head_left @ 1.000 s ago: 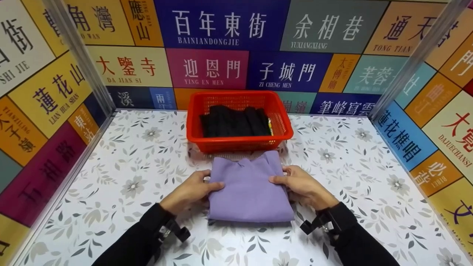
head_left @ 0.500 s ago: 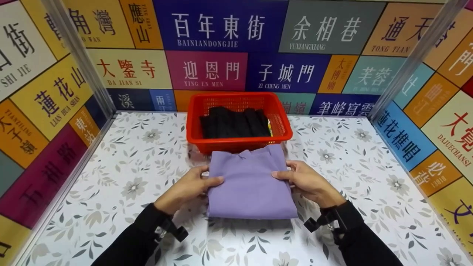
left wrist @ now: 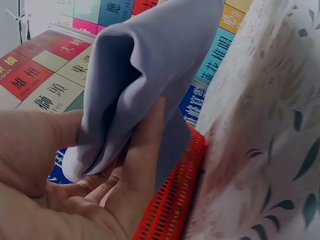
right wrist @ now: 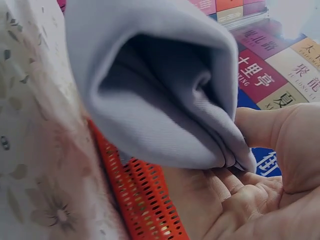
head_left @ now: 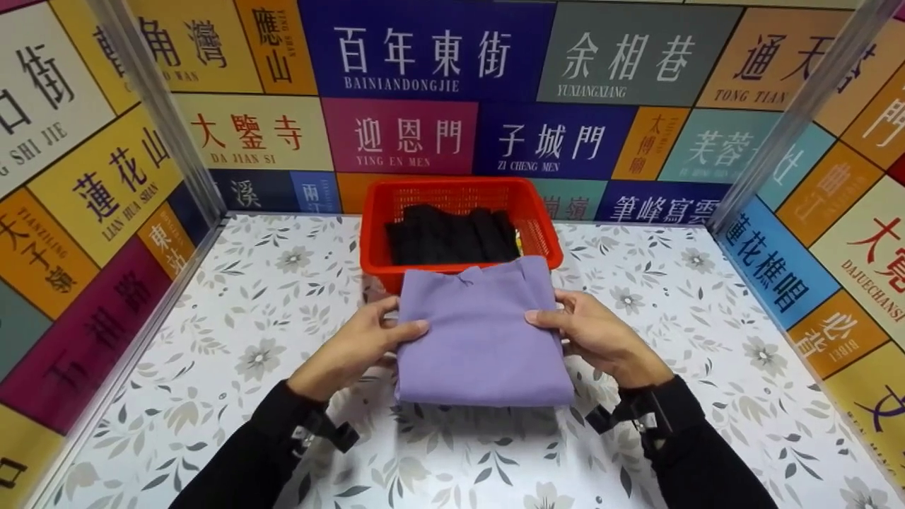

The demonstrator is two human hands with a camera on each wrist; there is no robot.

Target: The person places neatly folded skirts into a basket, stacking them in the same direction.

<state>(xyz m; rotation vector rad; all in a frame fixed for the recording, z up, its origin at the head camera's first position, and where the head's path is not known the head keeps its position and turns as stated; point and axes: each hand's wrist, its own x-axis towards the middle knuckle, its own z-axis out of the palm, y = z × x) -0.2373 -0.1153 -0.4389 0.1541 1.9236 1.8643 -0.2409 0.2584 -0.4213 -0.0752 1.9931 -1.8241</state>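
Observation:
A folded lavender cloth garment (head_left: 481,336) is held up by both hands in the middle of the head view, its far edge overlapping the front of a red plastic basket (head_left: 375,261). My left hand (head_left: 353,346) grips its left side, thumb on top and fingers underneath. On the right side my right hand (head_left: 604,339) pinches it the same way. The left wrist view shows the folded layers of the garment (left wrist: 150,65) between thumb and fingers. In the right wrist view the garment's (right wrist: 160,135) rolled fold gapes, with the fingers under it.
Dark folded cloth (head_left: 452,237) lies inside the basket, with a small yellow item at its right. The basket stands near the back wall (head_left: 410,134) of printed sign panels. A floral-patterned sheet (head_left: 261,360) covers the table, and side walls rise at left and right.
Both hands have carried the lavender garment up and forward, toward the basket. Its far edge now covers part of the basket's front rim. The basket has stayed put.

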